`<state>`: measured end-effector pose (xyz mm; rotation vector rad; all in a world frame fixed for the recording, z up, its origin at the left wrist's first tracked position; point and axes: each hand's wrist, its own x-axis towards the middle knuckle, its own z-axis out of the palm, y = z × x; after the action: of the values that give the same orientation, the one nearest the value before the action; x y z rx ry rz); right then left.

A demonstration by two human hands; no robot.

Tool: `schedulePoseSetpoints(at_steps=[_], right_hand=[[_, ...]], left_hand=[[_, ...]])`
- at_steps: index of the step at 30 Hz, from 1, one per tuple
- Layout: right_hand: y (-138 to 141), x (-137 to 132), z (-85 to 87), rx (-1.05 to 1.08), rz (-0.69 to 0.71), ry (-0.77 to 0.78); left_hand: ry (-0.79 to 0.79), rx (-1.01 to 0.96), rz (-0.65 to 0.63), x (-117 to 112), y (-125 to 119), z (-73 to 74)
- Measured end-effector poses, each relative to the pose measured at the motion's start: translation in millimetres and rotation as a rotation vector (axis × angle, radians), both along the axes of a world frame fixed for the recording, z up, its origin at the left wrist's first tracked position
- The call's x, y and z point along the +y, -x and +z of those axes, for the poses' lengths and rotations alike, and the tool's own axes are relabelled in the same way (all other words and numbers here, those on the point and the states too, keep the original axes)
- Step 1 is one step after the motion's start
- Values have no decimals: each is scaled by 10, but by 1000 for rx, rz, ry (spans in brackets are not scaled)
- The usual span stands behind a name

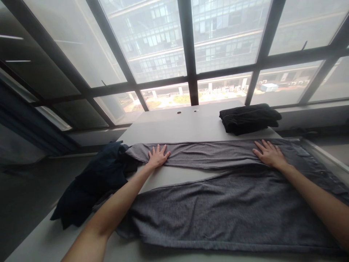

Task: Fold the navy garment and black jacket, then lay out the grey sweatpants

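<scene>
A pair of grey trousers (218,203) lies spread across the white table (177,127), its two legs running left to right. My left hand (157,156) rests flat, fingers spread, on the far leg near its left end. My right hand (268,153) lies flat with fingers apart on the same far leg, close to the waist end at the right. Neither hand grips the cloth.
A dark navy garment (95,182) is bunched at the table's left edge and hangs over it. A folded black garment (249,118) sits at the far right of the table. Large windows with dark frames (188,51) stand behind the table.
</scene>
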<state>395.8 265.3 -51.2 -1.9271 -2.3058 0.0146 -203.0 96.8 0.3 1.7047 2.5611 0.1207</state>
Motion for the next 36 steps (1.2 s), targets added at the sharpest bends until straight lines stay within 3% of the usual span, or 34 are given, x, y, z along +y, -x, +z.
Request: schedulePoseSetpoints(at_steps=[3,6,12,15,18,20,23,26,29,31,36], right_hand=[[-87,1,-1,-8,-2,3],[-113,-6,14,-17,5,16],[-62,22,160,24,14,69],[92,-154,368,139,-13,-54],[321,-652,553,238,-15,-272],[450,-1110,569,234,138,-265],[498,-1755,411,192,313,-197],[360,-2167,166,167,271,-151],[176,-2378,9,142,220,-116],[105,-2459,-1,129,210,-97],[144,-2429,224,116,148,-80]], left_hand=[[-97,33,-62,108,-257,2],[-59,-16,-146,300,-468,-11],[20,-39,-151,626,-430,86],[-63,0,-152,618,-565,215],[-209,45,-333,322,-981,303],[-206,14,-560,-52,-1313,306],[-90,-96,-825,-703,-1678,237],[28,-156,-921,-1204,-1799,123],[67,-159,-929,-1478,-1780,24],[55,-139,-930,-1584,-1764,-4],[-66,-18,-942,-1755,-1825,44]])
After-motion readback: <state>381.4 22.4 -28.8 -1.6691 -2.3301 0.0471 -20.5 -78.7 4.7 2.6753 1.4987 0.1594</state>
